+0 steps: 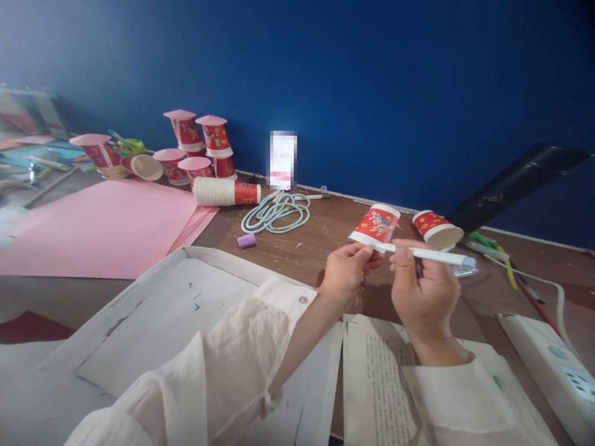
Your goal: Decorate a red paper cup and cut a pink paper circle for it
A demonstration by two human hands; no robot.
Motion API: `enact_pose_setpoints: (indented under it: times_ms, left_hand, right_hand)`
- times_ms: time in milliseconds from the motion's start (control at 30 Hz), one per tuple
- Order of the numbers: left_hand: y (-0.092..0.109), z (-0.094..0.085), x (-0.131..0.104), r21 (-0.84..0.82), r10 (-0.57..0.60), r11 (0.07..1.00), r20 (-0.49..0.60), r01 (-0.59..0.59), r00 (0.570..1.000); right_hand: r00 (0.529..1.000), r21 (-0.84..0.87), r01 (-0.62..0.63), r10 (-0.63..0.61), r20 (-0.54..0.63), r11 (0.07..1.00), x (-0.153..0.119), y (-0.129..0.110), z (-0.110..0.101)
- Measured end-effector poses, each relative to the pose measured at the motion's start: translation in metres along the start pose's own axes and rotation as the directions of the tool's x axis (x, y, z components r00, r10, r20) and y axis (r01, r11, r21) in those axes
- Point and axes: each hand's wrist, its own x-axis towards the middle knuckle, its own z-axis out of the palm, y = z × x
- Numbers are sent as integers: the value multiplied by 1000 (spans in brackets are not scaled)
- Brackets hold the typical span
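Near the middle right, a red patterned paper cup (375,224) with white edges is tilted upside down above the table. My left hand (346,269) is closed on its lower white rim. A white marker (437,254) is gripped in my right hand (425,288), with its tip pointing left at the rim, close to my left fingers. Just behind my right hand lies another red cup (430,224) on its side. A purple cap (246,240) rests on the table further left.
Pink sheets (102,226) lie at the left, before several red cups with pink tops (214,135) and a nested cup stack (223,191). A coiled cable (276,214) is mid-table. Printed pages (379,378), a power strip (548,365) and a black object (515,186) are at the right.
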Motion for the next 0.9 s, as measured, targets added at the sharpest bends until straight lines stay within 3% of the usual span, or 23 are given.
enact_pose_setpoints:
  times_ms: [900]
  left_hand:
    - [5, -1, -2, -83, -52, 995, -40, 48, 998]
  right_hand:
    - [995, -71, 1, -8, -104, 998, -1, -2, 1]
